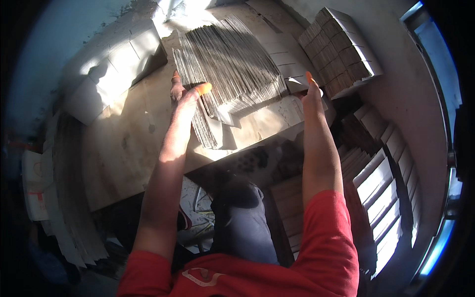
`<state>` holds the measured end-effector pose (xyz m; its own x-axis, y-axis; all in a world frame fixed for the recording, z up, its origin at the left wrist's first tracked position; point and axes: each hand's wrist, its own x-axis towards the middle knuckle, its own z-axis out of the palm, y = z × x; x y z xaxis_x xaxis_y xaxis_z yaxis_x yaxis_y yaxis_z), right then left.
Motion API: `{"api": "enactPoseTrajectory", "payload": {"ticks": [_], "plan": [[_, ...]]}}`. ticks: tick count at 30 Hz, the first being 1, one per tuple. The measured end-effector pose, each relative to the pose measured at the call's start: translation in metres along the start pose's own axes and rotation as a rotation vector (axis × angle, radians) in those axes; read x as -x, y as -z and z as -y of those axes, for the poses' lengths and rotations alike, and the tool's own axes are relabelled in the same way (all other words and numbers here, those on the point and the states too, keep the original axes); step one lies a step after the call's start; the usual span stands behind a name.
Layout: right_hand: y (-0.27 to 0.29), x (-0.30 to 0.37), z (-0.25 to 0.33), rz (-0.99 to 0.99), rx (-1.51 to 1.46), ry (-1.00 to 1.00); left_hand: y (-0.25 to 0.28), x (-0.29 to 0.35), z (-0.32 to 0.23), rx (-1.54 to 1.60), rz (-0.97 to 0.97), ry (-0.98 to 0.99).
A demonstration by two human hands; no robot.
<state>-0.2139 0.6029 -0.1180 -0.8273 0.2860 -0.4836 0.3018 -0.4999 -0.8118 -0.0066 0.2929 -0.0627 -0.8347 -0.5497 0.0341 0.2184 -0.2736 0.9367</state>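
A long row of flat cardboard sheets [232, 64] stands packed on edge across the table. My left hand [184, 95], with orange covers on the thumb and a finger, is closed around a slim bundle of sheets [203, 126] at the row's left end. This bundle sticks out nearer to me than the rest. One pale flap [225, 118] juts from the row's near side. Beside the row's right end is my right hand [311, 94], an orange-covered digit stretched upward. Its other fingers are partly hidden, and I see nothing held in it.
The pale wooden table [133, 148] has a white carton block [116, 64] at its left and a tied cardboard stack [336, 52] at its right. More stacked cardboard [381, 198] stands low at the right, beside the wall. Further sheets [69, 188] stand at the left.
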Motion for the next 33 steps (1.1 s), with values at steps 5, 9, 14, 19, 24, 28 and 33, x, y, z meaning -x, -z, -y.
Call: {"api": "enactPoseTrajectory", "payload": {"ticks": [5,9,14,19,24,28,33], "plan": [[-0.001,-0.018,-0.003,-0.074,-0.006,-0.005,-0.005,0.002,0.002,-0.025,0.002,-0.011],[0.005,-0.026,-0.007,-0.074,-0.075,0.032,-0.005,0.002,0.000,-0.065,-0.007,-0.009],[0.014,-0.026,-0.005,-0.076,0.103,-0.002,-0.006,0.005,-0.008,-0.054,-0.035,0.022],[-0.002,-0.049,-0.011,-0.322,0.037,0.066,-0.006,0.011,-0.014,0.036,-0.041,0.085],[0.004,-0.055,-0.018,-0.312,-0.093,0.123,-0.001,0.014,-0.014,0.069,-0.047,0.112],[0.003,-0.063,0.002,-0.409,-0.133,-0.063,0.003,0.014,-0.012,0.059,-0.024,0.107],[-0.025,0.001,0.014,-0.449,-0.176,-0.064,0.012,0.018,-0.020,-0.021,-0.026,0.125]]}}
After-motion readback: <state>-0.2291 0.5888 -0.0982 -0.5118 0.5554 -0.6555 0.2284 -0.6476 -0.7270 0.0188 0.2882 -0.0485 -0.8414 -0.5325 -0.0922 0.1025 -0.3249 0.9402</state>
